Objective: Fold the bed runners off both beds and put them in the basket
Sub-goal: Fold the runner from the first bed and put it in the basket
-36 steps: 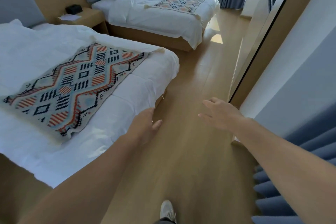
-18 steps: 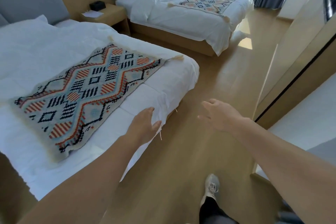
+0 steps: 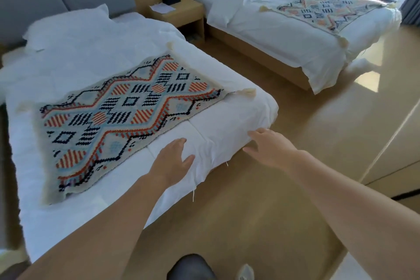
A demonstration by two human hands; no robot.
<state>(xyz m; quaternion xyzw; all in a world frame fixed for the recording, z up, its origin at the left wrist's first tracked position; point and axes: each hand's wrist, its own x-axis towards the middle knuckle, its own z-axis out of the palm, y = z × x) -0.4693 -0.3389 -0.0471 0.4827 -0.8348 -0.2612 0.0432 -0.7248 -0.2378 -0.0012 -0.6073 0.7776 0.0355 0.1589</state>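
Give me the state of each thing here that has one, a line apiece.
Near runner, spread flat on the near bed, unfolded.
Far runner, spread flat on the far bed, unfolded.
Left hand, open, holding nothing, over the near bed's foot.
Right hand, open, holding nothing, by the bed's corner.

Stands with both bare arms stretched forward, nearly straight; holds the left hand (image 3: pixel 172 161) palm down, fingers loosely extended, thumb spread to the side; holds the right hand (image 3: pixel 270 148) near it, palm down, fingers straight and slightly parted; grips nothing.
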